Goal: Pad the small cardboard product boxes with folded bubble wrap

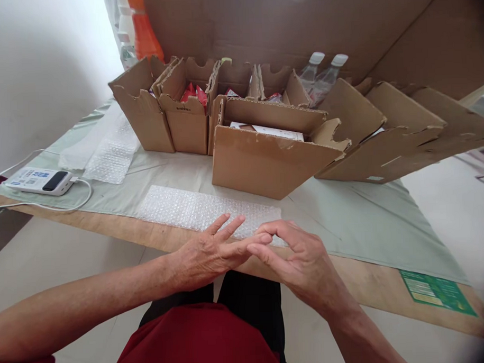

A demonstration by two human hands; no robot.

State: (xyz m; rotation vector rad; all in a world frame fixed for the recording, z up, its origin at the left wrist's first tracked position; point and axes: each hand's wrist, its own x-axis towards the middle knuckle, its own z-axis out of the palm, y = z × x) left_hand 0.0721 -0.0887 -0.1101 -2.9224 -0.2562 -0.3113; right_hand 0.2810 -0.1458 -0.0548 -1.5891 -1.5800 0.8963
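A flat strip of bubble wrap [195,207] lies along the table's front edge, just beyond my hands. My left hand [216,251] is open above that edge, palm turned down, two fingers spread apart and pointing toward the wrap. Its forefinger reaches to the right. Around that fingertip, the thumb and forefinger of my right hand [304,261] are closed in a pinch. Whether something thin or clear sits between the touching fingers, I cannot tell. Both hands partly cover the near right end of the wrap.
Several open cardboard boxes [188,125] stand behind, some with red packets. A front box [261,162] holds flat white packs. More bubble wrap [110,154] and a cabled white power bank [43,180] lie left. Bottles [311,70] and an orange bottle [145,36] stand at the back.
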